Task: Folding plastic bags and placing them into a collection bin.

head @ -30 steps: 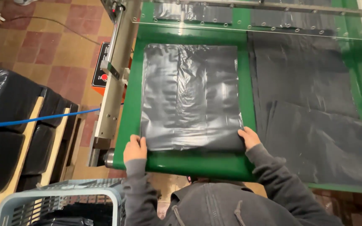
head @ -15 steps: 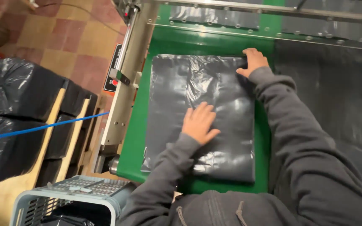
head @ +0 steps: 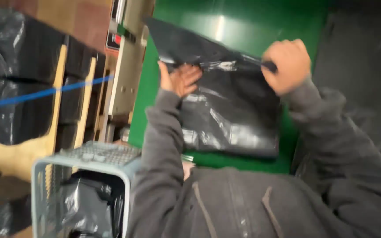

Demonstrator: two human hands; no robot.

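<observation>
Right hand [head: 286, 65] grips the bag's [head: 230, 110] folded edge, which runs left-right; left hand [head: 179, 79] lies open beneath.

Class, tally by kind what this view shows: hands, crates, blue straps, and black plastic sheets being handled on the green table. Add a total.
Hands: 2, left hand and right hand
Black sheet on green table: 1
Crate: 1
Blue strap: 1
Total: 5

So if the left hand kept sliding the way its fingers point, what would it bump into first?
Probably the folded black plastic bag: the left hand lies open against it, fingers pointing right across it toward the right hand. The picture is blurry.
</observation>
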